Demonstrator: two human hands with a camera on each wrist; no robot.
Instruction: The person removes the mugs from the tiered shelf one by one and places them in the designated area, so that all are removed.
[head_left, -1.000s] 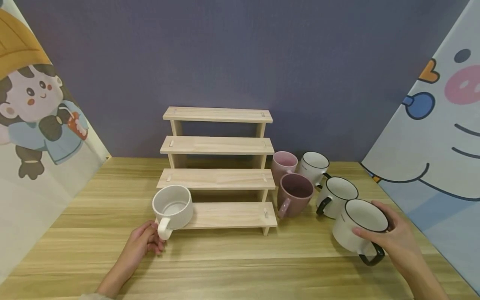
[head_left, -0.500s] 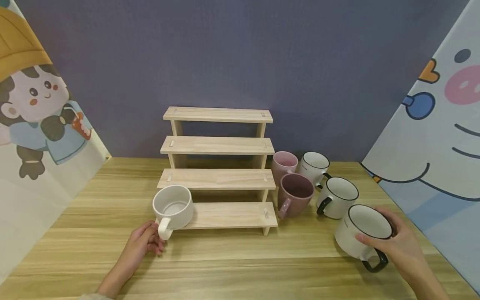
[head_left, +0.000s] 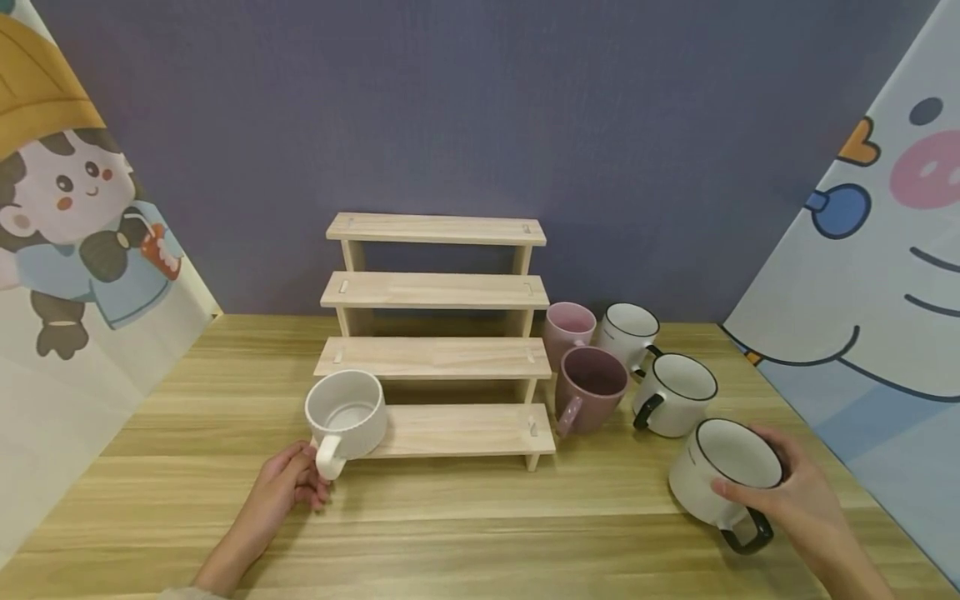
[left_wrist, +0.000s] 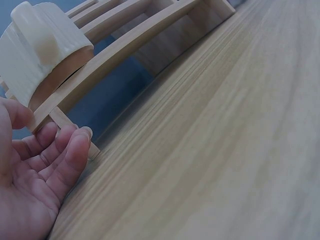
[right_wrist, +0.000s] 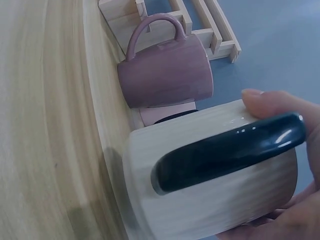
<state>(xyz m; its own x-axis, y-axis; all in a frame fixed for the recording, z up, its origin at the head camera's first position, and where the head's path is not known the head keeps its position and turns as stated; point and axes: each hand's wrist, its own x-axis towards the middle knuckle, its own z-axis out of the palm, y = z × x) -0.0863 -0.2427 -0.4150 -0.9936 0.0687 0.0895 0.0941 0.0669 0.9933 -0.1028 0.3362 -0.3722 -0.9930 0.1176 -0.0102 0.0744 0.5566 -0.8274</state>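
Note:
My left hand (head_left: 283, 483) pinches the left end of the lowest step of a wooden tiered display rack (head_left: 457, 432), thumb above and fingers curled below. Just over it, a ribbed white mug (head_left: 348, 417) stands on that step, its handle towards me. At the right, my right hand (head_left: 802, 492) grips a white mug with a black rim and black handle (head_left: 705, 487) around its body, thumb on the near side. In the right wrist view, this mug's base is close to the tabletop; whether they touch I cannot tell.
Right of the rack stand a mauve mug (head_left: 588, 396) and a pink mug (head_left: 562, 346). Two more black-rimmed white mugs, a back one (head_left: 618, 333) and a nearer one (head_left: 671, 404), stand beside them. A blue-grey panel (head_left: 450, 108) closes off the back of the wooden table (head_left: 450, 533).
My right hand has moved the black-rimmed mug a little towards me and away from the white mug behind it. My left hand and the rack have stayed put.

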